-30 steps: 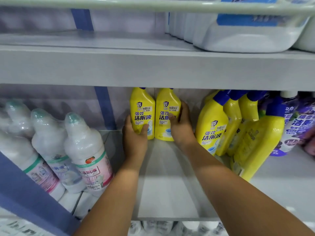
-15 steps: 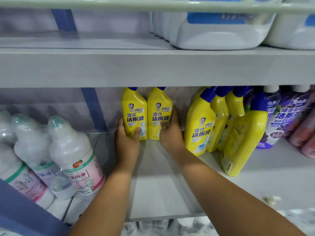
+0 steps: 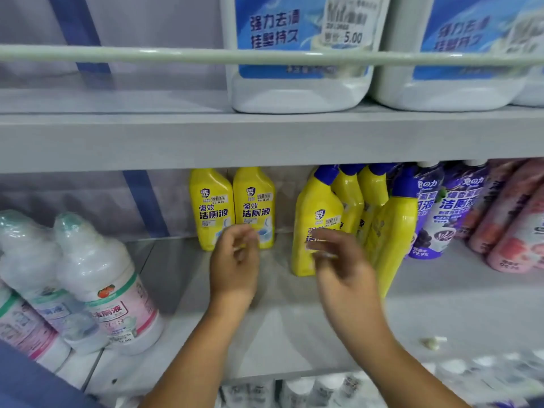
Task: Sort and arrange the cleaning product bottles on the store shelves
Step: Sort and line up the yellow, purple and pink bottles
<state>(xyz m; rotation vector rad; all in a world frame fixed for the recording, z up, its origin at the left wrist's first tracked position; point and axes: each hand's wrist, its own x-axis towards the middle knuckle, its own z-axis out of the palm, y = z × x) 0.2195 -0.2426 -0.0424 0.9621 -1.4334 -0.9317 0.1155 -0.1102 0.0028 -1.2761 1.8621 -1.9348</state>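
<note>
2 yellow bottles (image 3: 232, 207) stand upright side by side, touching, at the back of the grey shelf (image 3: 294, 334) — flat-sided plastic with sloped shoulders and glossy printed labels; their caps are hidden by the shelf above. Just in front of them hangs the left hand (image 3: 234, 260), its fingers loosely curled and holding nothing, apart from the bottles. The right hand (image 3: 338, 257) hovers to the right, motion-blurred, fingers relaxed and slightly bent, its grip empty; it overlaps the lower label of a leaning yellow bottle (image 3: 315, 219) with a blue angled cap, and whether it touches that bottle cannot be told.

Behind that one, a cluster of more yellow bottles (image 3: 391, 231) with blue caps tilts to the left, packed against each other. To their right stand purple-labelled bottles (image 3: 435, 210) with white caps, then pink bottles (image 3: 512, 219) leaning at the edge of view.

On the left, white round bottles (image 3: 103, 275) wrapped in crinkled clear film lean back in a bundle. The upper shelf carries 2 big white jugs (image 3: 297, 92) with blue labels, behind a pale rounded rail (image 3: 117, 54). A small white scrap (image 3: 432, 342) lies on the shelf surface at the right.
</note>
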